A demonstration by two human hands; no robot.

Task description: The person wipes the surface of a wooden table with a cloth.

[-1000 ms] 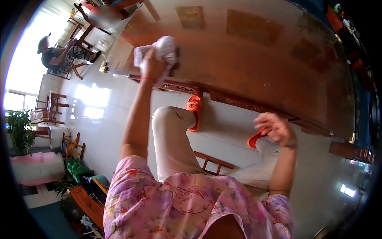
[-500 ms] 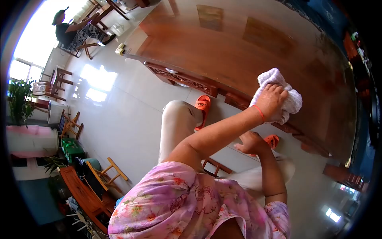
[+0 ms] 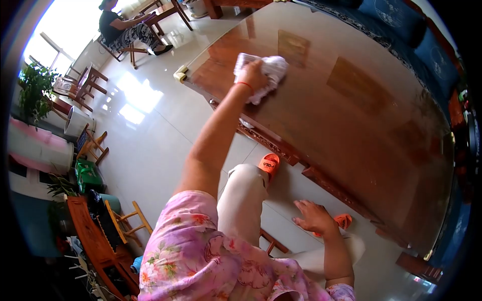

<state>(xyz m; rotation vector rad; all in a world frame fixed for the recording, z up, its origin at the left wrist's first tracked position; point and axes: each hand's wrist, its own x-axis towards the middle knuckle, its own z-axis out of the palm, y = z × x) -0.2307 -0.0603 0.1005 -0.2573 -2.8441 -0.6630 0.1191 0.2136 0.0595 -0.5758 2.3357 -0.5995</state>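
A crumpled white towel [image 3: 273, 75] lies on the glass-topped wooden table [image 3: 321, 130], toward its left end. My left hand [image 3: 255, 76], with a red cord around the wrist, presses on the towel and grips it; the fingertips are partly lost in its folds. Over by my right knee, my right hand [image 3: 315, 218] is held in the air with its fingers loosely stretched and nothing in them. It is apart from the table edge.
Pale corner guards [image 3: 181, 74] cap the table. Orange slippers [image 3: 269, 164] are on my feet under its edge. A wooden stool [image 3: 131, 223] stands at the lower left. Another person [image 3: 125, 30] sits at the far left. A blue sofa [image 3: 391, 22] lines the far side.
My left hand has carried the towel left and away across the tabletop, from the near right part to the left end. My right hand has lowered slightly, and the view has shifted.
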